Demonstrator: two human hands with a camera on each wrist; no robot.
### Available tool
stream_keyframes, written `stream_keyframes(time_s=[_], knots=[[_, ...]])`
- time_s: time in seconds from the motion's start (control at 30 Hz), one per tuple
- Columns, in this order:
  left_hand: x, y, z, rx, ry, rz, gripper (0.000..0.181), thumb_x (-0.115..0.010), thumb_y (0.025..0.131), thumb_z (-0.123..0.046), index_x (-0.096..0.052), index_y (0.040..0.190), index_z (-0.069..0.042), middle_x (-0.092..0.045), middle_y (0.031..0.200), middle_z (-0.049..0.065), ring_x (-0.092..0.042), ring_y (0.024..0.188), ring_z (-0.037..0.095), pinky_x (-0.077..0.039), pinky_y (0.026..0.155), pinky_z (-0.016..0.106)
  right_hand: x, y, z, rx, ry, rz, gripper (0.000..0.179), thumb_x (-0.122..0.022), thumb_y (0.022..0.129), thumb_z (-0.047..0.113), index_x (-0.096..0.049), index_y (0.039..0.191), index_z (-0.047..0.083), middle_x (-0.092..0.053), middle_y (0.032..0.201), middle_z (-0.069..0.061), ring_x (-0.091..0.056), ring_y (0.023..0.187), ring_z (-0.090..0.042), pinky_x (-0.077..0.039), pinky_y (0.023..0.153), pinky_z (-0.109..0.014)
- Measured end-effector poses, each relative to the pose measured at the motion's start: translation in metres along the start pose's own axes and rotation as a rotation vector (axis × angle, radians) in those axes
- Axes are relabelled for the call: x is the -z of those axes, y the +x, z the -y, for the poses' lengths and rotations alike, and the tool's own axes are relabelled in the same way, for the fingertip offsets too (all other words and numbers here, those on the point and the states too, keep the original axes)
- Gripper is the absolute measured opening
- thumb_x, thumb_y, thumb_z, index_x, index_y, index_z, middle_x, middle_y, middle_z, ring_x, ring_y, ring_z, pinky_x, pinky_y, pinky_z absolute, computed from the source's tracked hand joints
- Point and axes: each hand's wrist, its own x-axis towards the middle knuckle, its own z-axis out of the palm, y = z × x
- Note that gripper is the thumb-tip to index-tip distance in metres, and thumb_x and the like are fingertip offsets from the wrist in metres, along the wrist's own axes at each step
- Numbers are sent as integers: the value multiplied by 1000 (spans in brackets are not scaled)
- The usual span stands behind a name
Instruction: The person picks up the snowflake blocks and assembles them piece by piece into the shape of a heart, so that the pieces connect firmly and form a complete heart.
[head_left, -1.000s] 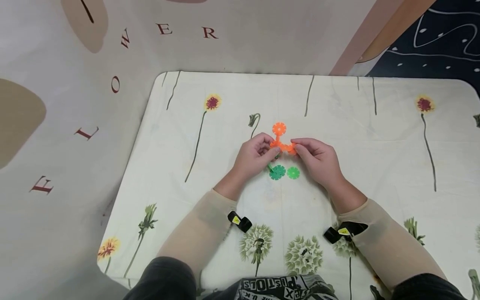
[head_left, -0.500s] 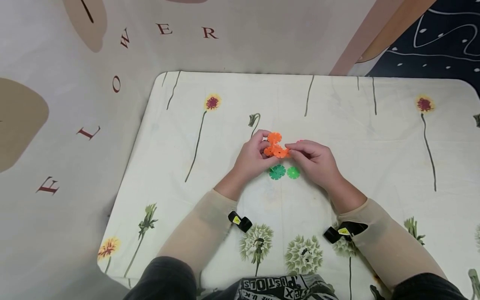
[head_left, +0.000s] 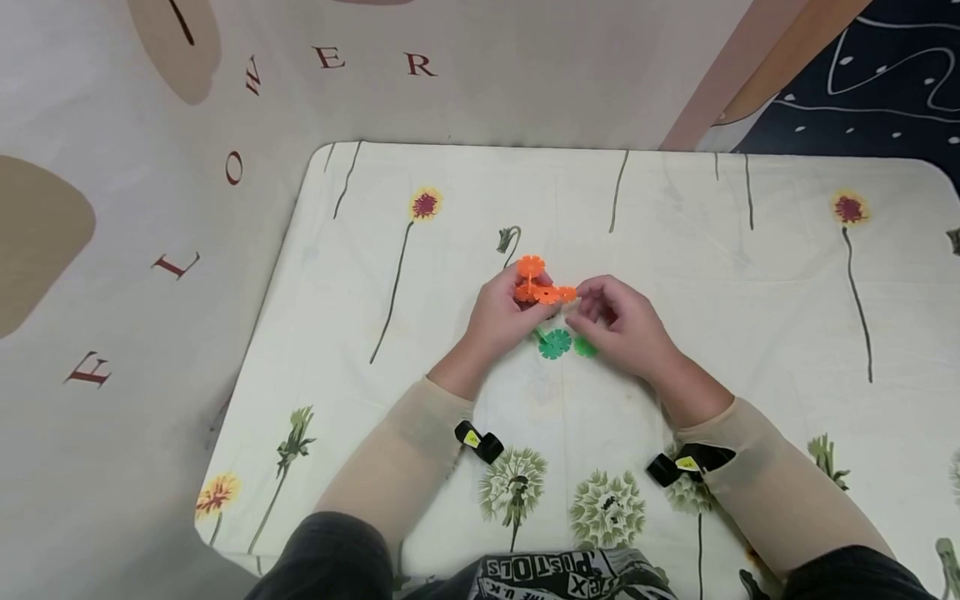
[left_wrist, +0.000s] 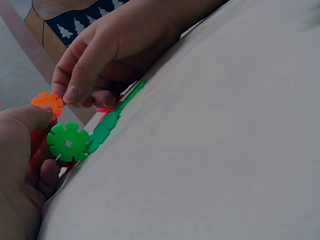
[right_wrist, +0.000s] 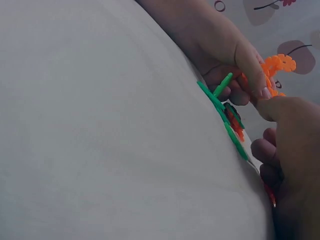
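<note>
My left hand (head_left: 504, 308) pinches a joined cluster of orange notched plastic discs (head_left: 546, 294) above the table, thumb in front. One disc of the cluster stands up at the back and another points right. My right hand (head_left: 626, 325) is at that right end, index fingertip right at the disc's edge, thumb spread away below. Beneath the hands lie a dark green disc (head_left: 555, 343) and a light green disc (head_left: 585, 347), the latter partly covered by the right hand. In the left wrist view a bright green disc (left_wrist: 68, 135) stands upright beside the left fingers.
A pinkish-red disc (left_wrist: 104, 111) shows below the right hand in the left wrist view. Orange-red and dark pieces (right_wrist: 235, 124) lie behind the green ones in the right wrist view. The table (head_left: 750, 333) has a flower-printed cloth, with a wall (head_left: 525, 100) behind it.
The orange cluster has shifted left and turned in my left hand. My right hand has loosened its pinch on the right-hand disc, its thumb dropping away over the light green disc.
</note>
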Motion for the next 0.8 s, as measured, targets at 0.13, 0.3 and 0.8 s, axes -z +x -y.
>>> stream_keyframes(time_s=[0.13,0.3,0.8], knots=[[0,1,2,-13,-32,-23,24,-84,93,-7,-65,109,-7,-66,98,6,-58,82,17,-52,74,26,0,-1,4,-29,-75,57,40,-86,90,6,-63,122,-1,-67,96,-8,-62,82,-21,-48,68,-25],[0,1,3,-24,-88,-51,24,-83,92,-4,-64,107,-7,-66,94,6,-58,79,17,-50,71,26,-1,-2,5,19,-165,103,40,-92,85,12,-66,114,5,-65,98,-5,-59,85,-19,-49,74,-31],[-1,3,3,32,-108,-74,23,-80,93,-4,-63,108,-8,-67,98,7,-62,85,18,-55,74,26,-5,0,-3,331,-296,171,33,-95,81,25,-84,108,11,-65,103,-3,-61,96,-22,-47,82,-42]])
